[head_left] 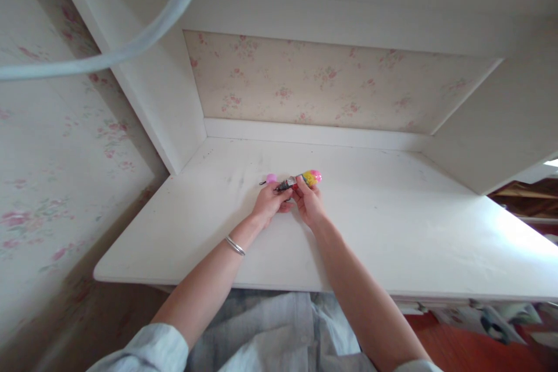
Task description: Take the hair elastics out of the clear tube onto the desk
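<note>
Fingers of the right hand (308, 203) were closed round a slim, colourful tube (311, 177), the thumb laid along its side and most of the other fingertips hidden behind it. The left hand (267, 203) was bent in around the dark end of the same tube, its thumb against it, though how firmly the fingers underneath gripped could not be made out. Held just above the white desk (383, 232), near the middle of its depth, the tube slanted up to the right, its far end pink and yellow; the print on it was too small to read. Just beyond the left hand lay a small pink piece (271, 178), partly covered, with a thin dark loop (262, 182) beside it; whether the two were joined could not be told. A silver bangle (235, 246) circled the left wrist. At upper left a pale, curved tubular strip (131, 52) ran out of view, cut off at two edges, and below the desk's right side the clutter (501, 322) was blurred and hard to name
</note>
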{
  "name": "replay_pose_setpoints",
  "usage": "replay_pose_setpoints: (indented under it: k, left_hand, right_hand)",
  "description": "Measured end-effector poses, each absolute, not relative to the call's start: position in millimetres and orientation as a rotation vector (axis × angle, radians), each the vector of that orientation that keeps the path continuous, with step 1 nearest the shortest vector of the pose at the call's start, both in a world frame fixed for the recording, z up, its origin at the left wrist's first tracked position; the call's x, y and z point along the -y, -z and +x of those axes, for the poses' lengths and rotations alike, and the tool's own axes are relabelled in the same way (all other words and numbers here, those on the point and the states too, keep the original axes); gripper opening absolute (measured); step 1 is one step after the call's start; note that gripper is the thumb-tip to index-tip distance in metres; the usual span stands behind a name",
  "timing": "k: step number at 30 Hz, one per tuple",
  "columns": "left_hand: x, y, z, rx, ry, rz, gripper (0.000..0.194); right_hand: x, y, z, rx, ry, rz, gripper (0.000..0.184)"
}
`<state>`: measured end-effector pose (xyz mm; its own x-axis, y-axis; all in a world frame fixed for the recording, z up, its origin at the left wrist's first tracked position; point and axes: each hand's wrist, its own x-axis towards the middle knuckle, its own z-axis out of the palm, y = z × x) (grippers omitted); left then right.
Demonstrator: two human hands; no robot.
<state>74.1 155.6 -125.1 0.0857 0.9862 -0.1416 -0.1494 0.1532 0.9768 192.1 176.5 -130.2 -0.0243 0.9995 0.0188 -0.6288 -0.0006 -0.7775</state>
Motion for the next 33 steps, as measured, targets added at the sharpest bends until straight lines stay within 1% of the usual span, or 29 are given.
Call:
replay_pose_setpoints:
  k: [4, 8, 13, 16, 20, 30, 33]
  left_hand:
    - [-155, 126, 74, -1.165, -1.147, 1.007, 0.047]
    - [-154, 126, 73, -1.095, -1.155, 1.036, 0.042]
    - [-151, 121, 69, -0.919, -0.98, 1.132, 0.053]
    - [-152, 120, 66, -0.866, -0.919, 1.172, 0.052]
    - [-156, 122, 64, -0.955, -0.951, 1.234, 0.045]
    - [-156, 122, 72, -1.314, -1.093, 1.242, 0.036]
    - [-157, 122, 71, -1.278, -1.076, 1.255, 0.035]
  right_hand:
    - [-176, 130, 193, 0.725, -1.478, -0.677, 0.023]
    - [-176, 129, 194, 0.712, -1.473, -0.684, 0.023]
    - [-172, 125, 195, 0.74, -1.54, -0.709, 0.024]
    - [-169, 124, 197, 0.82, -1.579, -0.681, 0.022]
    - [-168, 124, 198, 0.895, -1.567, -0.641, 0.021]
    - [-175, 127, 194, 0.78, -1.473, -0.722, 0.024]
    - [-178, 129, 197, 0.731, -1.453, -0.738, 0.024]
